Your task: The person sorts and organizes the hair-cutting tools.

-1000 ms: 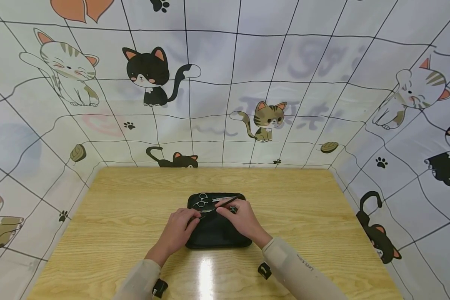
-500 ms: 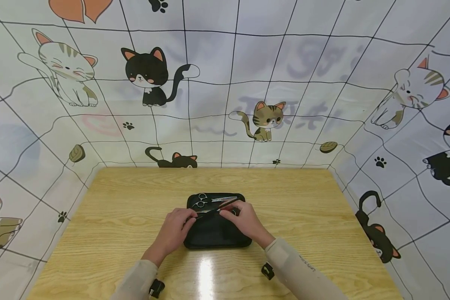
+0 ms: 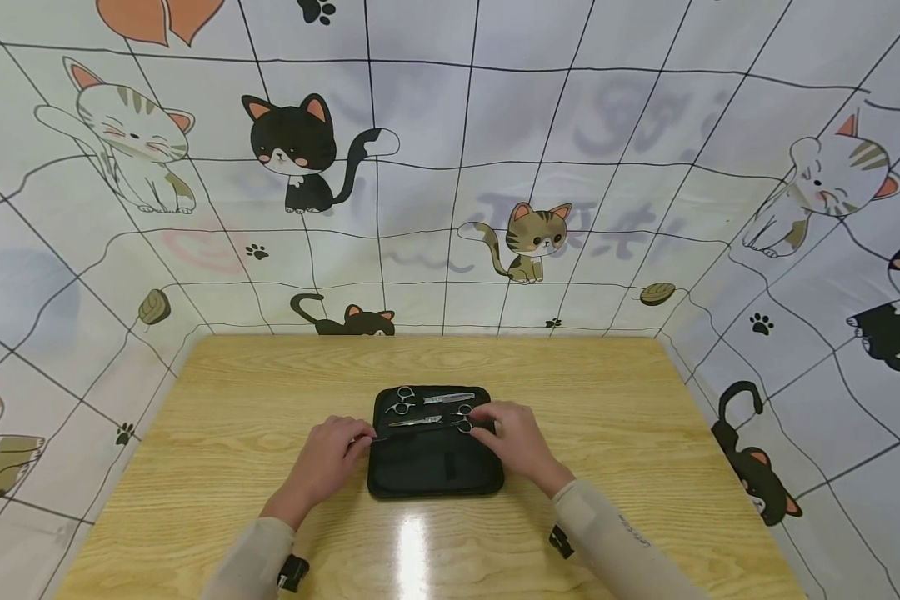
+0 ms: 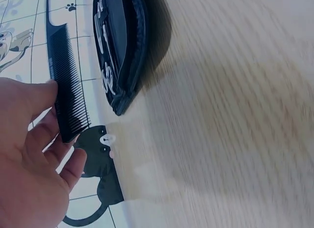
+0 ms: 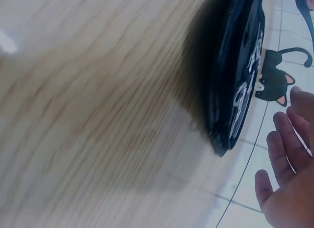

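Note:
My left hand (image 3: 333, 446) pinches a black comb (image 4: 68, 80) between thumb and fingers, at the left side of an unfolded black case (image 3: 435, 479). The comb's fine teeth and thin handle show in the left wrist view. Over the case's right edge, my right hand (image 3: 521, 437) has thumb and fingers apart, close to the finger rings of one pair of scissors (image 3: 416, 422). A second pair of scissors (image 3: 450, 398) lies above it in the case, rings to the left. In the right wrist view the right hand's fingers (image 5: 284, 134) are loosely bent.
The case lies on a wooden table (image 3: 270, 392). A cloth (image 3: 435, 192) printed with cats and grid lines rises behind the table and along both sides. A black strap device (image 3: 294, 573) sits at the left wrist, another strap device (image 3: 561, 542) at the right.
Earlier both hands were at the comb, tilted over the case. The right hand has drawn away to the right, and the left hand has shifted left with the comb, leaving both scissors in view.

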`<action>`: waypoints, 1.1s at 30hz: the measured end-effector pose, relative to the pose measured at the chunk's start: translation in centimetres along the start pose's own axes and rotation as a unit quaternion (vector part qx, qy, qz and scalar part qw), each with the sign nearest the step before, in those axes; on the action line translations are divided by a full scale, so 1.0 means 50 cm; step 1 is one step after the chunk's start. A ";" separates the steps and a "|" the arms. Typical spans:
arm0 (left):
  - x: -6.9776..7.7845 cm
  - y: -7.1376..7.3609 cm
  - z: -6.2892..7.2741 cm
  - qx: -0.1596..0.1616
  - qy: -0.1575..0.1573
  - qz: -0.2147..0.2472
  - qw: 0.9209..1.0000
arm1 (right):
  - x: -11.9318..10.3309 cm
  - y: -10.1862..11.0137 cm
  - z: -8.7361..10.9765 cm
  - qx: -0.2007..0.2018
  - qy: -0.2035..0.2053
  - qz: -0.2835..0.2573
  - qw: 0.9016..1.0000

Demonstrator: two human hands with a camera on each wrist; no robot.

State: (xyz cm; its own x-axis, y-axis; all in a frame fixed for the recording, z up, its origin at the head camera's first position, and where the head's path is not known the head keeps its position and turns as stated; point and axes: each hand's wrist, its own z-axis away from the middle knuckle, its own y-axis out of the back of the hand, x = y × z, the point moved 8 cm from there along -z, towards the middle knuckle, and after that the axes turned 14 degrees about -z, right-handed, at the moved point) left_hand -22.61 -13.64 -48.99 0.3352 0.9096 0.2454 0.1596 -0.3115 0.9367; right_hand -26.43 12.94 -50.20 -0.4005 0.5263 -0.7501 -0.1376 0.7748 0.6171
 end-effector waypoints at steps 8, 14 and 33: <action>-0.024 0.008 0.010 -0.046 0.019 -0.031 0.998 | 0.030 0.003 0.020 -0.036 -0.028 0.082 0.996; -0.044 0.005 0.016 -0.067 0.030 -0.039 0.997 | 0.046 -0.009 0.036 -0.097 -0.028 0.107 0.989; -0.057 -0.005 0.032 -0.169 0.068 0.015 0.983 | 0.077 -0.030 0.062 -0.188 -0.066 0.087 0.976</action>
State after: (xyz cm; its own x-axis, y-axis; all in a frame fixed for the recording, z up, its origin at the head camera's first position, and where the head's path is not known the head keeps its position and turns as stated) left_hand -22.11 -16.60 -50.33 0.2033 0.9373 0.2829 -0.1741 -0.2497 0.9525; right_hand -24.97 14.90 -54.76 -0.3314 0.6980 -0.6349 -0.4104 0.4993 0.7631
